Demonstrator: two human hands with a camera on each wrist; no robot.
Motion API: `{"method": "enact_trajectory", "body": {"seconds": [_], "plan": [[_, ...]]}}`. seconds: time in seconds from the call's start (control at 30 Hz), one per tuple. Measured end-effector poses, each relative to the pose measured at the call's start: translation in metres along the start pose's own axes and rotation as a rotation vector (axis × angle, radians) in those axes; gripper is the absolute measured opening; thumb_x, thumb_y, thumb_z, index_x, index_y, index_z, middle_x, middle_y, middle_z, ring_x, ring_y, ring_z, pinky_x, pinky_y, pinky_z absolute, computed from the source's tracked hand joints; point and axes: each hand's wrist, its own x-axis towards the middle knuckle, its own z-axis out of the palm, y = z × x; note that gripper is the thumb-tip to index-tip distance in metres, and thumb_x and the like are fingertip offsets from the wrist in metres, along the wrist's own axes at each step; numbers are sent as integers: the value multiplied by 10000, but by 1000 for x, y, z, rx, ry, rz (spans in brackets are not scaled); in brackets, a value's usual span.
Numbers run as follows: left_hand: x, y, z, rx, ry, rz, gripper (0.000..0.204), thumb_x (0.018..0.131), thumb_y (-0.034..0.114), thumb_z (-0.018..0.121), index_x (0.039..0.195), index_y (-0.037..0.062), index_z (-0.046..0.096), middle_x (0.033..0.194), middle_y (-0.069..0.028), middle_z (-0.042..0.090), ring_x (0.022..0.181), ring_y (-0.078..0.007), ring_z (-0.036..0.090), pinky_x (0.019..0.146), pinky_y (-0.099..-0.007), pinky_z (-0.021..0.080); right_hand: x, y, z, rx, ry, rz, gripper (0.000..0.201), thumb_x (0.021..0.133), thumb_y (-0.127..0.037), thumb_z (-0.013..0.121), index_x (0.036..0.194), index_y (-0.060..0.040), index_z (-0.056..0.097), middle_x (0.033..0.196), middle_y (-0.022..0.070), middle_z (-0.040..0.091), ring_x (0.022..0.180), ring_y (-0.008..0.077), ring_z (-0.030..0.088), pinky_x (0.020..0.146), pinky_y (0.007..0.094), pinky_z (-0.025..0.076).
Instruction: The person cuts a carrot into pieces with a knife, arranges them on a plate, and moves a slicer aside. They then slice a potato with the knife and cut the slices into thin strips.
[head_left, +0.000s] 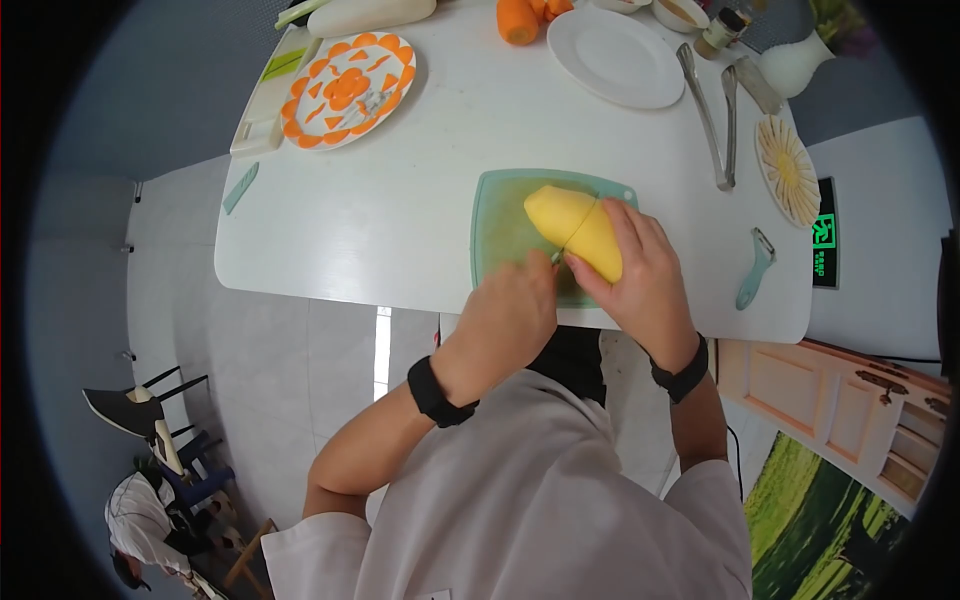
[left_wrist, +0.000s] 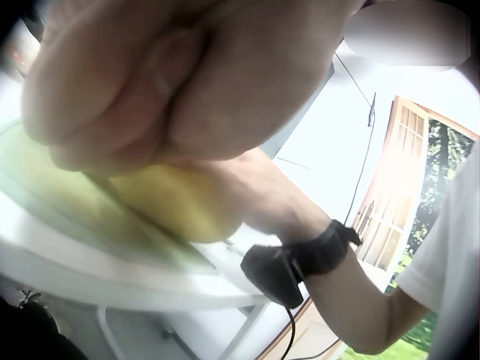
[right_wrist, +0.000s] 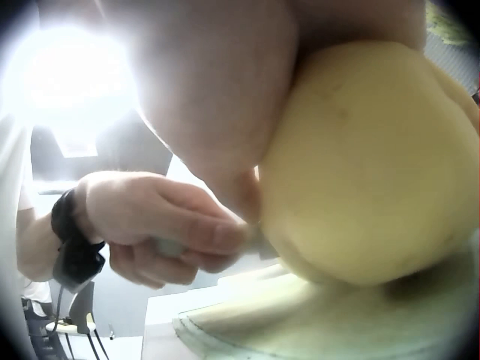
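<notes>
On the pale green cutting board (head_left: 500,200) lies a large, smooth yellow potato (head_left: 590,230), apparently peeled, with a dark cut line running across its middle. My right hand (head_left: 645,275) grips its near right end, fingers over the top and thumb along the side. Curled round a small knife (right_wrist: 169,247) with a greyish handle, my left hand (head_left: 505,315) is close against the potato's near side. Most of that knife is hidden by the fingers. In the left wrist view, the left fist covers much of the potato (left_wrist: 176,202).
A plate of carrot shapes (head_left: 408,72) stands back left, near a teal knife-shaped piece (head_left: 241,188). Toward the back right are a white plate (head_left: 615,60), metal tongs (head_left: 712,125), and a dish of yellow sticks (head_left: 787,170). A peeler (head_left: 756,268) lies near the right edge.
</notes>
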Motion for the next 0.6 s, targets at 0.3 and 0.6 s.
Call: {"method": "enact_trajectory", "body": {"seconds": [0.3,0.6], "plan": [[11,-8,17,7,4,17,250,1018,109,509,823,-45,481,561,-263,529,509,-458,561,463,-524,436,24,15,-17,256,-115,259,516,852,-292,784,1156,96,631,1027,260,693,917,405,680,820,419,554],[22,-14,26,-8,44,121,260,1030,124,488,839,-51,477,540,-264,530,500,-463,564,468,-538,433,43,23,-35,424,-280,470,429,898,-295,741,1106,72,665,918,234,717,824,367,707,772,367,556]]}}
